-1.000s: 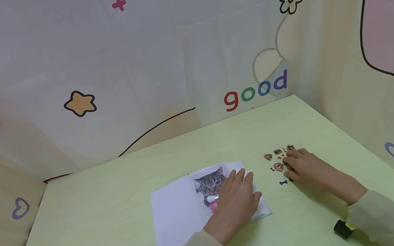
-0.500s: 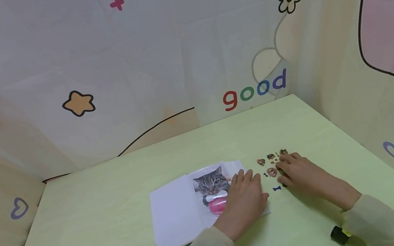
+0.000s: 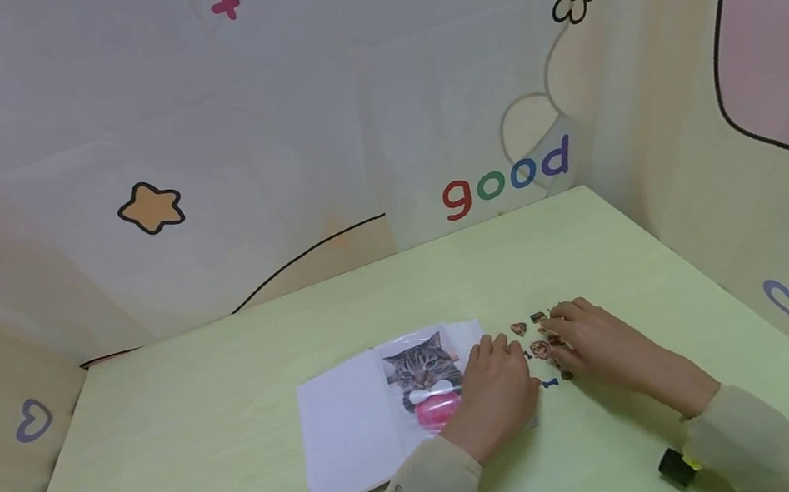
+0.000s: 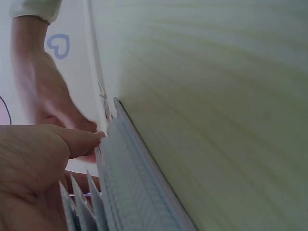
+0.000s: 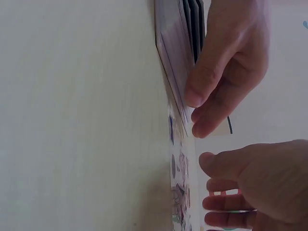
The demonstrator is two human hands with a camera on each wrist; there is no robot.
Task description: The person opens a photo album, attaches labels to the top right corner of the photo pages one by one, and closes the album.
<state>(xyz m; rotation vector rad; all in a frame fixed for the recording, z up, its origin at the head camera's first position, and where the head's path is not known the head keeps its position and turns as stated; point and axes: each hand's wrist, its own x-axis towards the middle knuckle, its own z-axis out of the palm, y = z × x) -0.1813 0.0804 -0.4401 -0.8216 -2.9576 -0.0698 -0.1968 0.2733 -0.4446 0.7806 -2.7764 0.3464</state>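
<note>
An open album [image 3: 348, 429] lies on the table with a blank white page at left. On its right page, under shiny clear film, is a picture of a tabby cat [image 3: 423, 370] above a pink shape. My left hand [image 3: 491, 396] rests across that page, covering its right part. The left wrist view shows the thumb [image 4: 84, 142] at the edge of the page stack. My right hand [image 3: 609, 346] reaches over a group of small stickers [image 3: 540, 350], including bone shapes and animal faces, fingertips touching their right side. In the right wrist view, the stickers [image 5: 180, 192] lie flat along the table, close to the album's edge.
A small black cylindrical thing [image 3: 676, 469] with a yellow part is by the right sleeve. The pale green table [image 3: 187, 443] meets a printed curtain [image 3: 317, 122] at the back and sides. Several album pages [image 4: 82, 207] fan up beside the left hand.
The stickers and my right hand have moved left, toward the album. My left hand has shifted right along the page, uncovering more of the cat picture and the pink shape.
</note>
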